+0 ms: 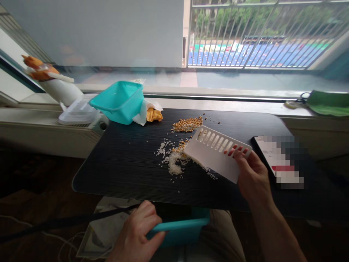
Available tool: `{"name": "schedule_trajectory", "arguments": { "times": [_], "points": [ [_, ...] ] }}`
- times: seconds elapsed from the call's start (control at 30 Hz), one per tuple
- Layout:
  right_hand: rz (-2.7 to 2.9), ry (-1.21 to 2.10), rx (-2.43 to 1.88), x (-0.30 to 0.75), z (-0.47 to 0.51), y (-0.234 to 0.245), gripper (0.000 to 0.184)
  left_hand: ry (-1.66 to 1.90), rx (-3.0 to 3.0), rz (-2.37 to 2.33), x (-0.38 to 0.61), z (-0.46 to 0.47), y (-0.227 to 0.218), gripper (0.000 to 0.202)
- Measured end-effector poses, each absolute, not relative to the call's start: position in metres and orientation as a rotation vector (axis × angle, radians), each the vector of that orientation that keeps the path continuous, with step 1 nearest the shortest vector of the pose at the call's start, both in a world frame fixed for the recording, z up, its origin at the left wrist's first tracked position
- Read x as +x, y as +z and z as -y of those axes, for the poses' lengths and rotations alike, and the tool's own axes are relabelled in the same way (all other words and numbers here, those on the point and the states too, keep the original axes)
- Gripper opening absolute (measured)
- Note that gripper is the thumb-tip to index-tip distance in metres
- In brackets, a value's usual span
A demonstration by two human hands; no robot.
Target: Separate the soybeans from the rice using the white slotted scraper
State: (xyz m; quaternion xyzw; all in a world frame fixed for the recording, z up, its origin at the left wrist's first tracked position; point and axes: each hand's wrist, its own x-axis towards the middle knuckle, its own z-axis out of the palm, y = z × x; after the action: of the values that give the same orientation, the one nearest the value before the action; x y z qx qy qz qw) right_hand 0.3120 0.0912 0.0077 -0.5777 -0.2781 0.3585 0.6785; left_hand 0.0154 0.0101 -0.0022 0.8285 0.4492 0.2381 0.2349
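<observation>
My right hand (252,174) grips a white slotted plastic scraper (215,153) by its right end, its lower edge resting on the black table (122,167) against a patch of white rice grains (174,162) mixed with some yellow beans. A separate heap of yellow beans (187,124) lies farther back. My left hand (137,233) is closed on the rim of a teal container (180,231) held just below the table's near edge.
A second teal tub (120,101) stands tilted at the table's back left beside a clear lidded box (77,112) and crumpled paper with something yellow (153,114). A flat blurred item (280,160) lies at the right. A windowsill and railing run behind.
</observation>
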Motion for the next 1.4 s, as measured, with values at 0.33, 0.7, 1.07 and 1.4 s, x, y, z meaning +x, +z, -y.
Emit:
{"name": "schedule_trajectory", "arguments": {
  "times": [0.33,0.7,1.07,1.4],
  "points": [
    [0.645,0.962,-1.325,0.320,-0.085,0.007,0.019,0.714,2.261,-1.220,0.016,-0.010,-0.004,0.021],
    [0.690,1.102,-1.383,0.325,-0.064,0.020,0.022,0.717,2.248,-1.223,0.015,-0.010,-0.004,0.022],
    [0.681,1.100,-1.414,0.329,-0.048,0.017,0.022,0.692,2.241,-1.232,0.015,-0.009,-0.003,0.020],
    [0.690,1.129,-1.415,0.323,-0.044,0.023,0.021,0.690,2.215,-1.246,0.016,-0.009,-0.001,0.020]
  ]
}}
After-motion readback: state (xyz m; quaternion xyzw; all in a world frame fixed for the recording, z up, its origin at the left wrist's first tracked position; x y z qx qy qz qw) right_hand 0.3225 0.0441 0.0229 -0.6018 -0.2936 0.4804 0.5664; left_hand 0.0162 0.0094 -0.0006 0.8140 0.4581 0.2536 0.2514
